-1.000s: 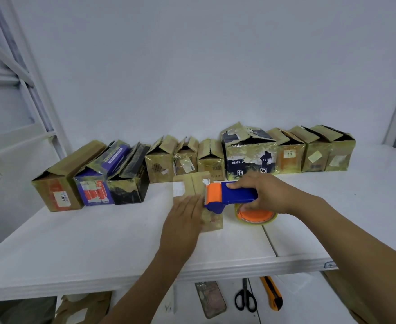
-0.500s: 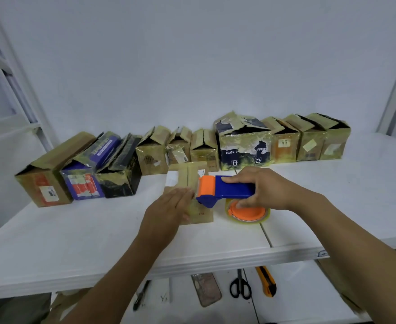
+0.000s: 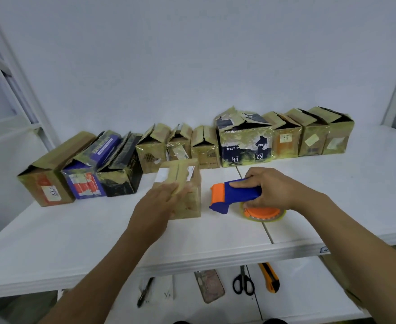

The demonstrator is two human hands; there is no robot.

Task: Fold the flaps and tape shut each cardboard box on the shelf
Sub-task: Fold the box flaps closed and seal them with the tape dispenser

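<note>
Right hand [image 3: 271, 190] wraps the blue-and-orange dispenser [image 3: 235, 195], fingers curled over its body. The orange tape roll [image 3: 262, 213] sits under the hand, touching the shelf [image 3: 75, 230]. Left hand [image 3: 159, 202] lies flat on the near top edge of the box [image 3: 185, 183], fingers straight and slightly blurred, gripping nothing. Box flaps are folded down, seam running front to back. It stands just left of the dispenser, not touching it. Behind, along the wall, a row of boxes [image 3: 246, 146] has its flaps up. Lower level: scissors [image 3: 243, 282], knife [image 3: 270, 277], phone [image 3: 210, 286].
</note>
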